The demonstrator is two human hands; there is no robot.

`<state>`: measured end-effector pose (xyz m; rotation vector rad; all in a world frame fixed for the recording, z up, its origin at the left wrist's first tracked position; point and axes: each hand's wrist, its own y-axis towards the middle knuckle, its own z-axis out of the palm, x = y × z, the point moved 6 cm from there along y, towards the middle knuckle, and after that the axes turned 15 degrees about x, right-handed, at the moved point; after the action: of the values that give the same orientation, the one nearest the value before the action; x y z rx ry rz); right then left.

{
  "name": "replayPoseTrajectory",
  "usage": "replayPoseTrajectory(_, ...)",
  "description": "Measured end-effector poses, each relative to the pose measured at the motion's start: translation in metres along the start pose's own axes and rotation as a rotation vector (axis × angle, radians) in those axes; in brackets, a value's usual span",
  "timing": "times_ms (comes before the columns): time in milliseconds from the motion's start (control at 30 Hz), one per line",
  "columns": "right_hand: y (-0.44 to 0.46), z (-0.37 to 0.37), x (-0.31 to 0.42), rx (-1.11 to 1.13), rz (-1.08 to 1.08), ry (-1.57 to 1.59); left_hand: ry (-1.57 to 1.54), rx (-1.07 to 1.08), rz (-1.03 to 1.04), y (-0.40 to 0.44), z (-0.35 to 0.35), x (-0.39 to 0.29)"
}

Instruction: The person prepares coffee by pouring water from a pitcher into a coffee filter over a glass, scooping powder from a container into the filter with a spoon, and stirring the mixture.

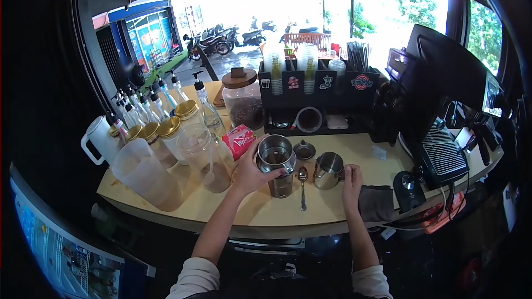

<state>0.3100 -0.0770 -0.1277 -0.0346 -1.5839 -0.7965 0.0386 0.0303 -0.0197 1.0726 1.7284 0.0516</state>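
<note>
At a pale wooden counter, we are watching a person's two bare hands working with metal coffee ware. The left hand is grasping a metal filter, its fingers wrapping the far left side and its thumb reaching across the near side. The filter is sitting to the right of the palm, directly above a cup; we are not making out whether the two are touching. The right hand is curling around the handle of a metal pitcher, which is standing upright on the counter just left of those fingers. Between cup and pitcher, a spoon is lying with its bowl pointing to the far side. Just beyond it, a small metal lid is resting near the filter. To the far left of the filter, a pink packet is lying beside the left hand, while a clear jar is standing farther left. A dark cloth is lying just right of the right hand.
</note>
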Motion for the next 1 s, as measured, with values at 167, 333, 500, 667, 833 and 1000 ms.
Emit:
replayPoseTrajectory(167, -0.001, -0.001, -0.004, 0.022, 0.009, -0.039, 0.007, -0.02, -0.028, -0.009, 0.006, 0.007)
replayPoseTrajectory(333, -0.002, 0.002, -0.005, 0.043, 0.046, 0.023, -0.014, -0.015, -0.025, -0.011, 0.009, 0.008)
replayPoseTrajectory(500, -0.003, 0.003, -0.003, 0.072, 0.042, 0.084, -0.038, 0.009, -0.019, -0.011, 0.01, 0.006)
replayPoseTrajectory(667, 0.002, -0.004, -0.021, 0.096, 0.099, 0.192, 0.006, 0.0, -0.013, -0.012, 0.007, -0.006)
replayPoseTrajectory(833, 0.015, 0.005, 0.002, 0.163, 0.119, 0.436, 0.03, -0.028, -0.002, -0.012, 0.007, -0.003)
replayPoseTrajectory(1000, 0.036, 0.011, 0.047, 0.147, 0.105, 0.397, 0.063, -0.038, 0.001, -0.013, 0.006, 0.002)
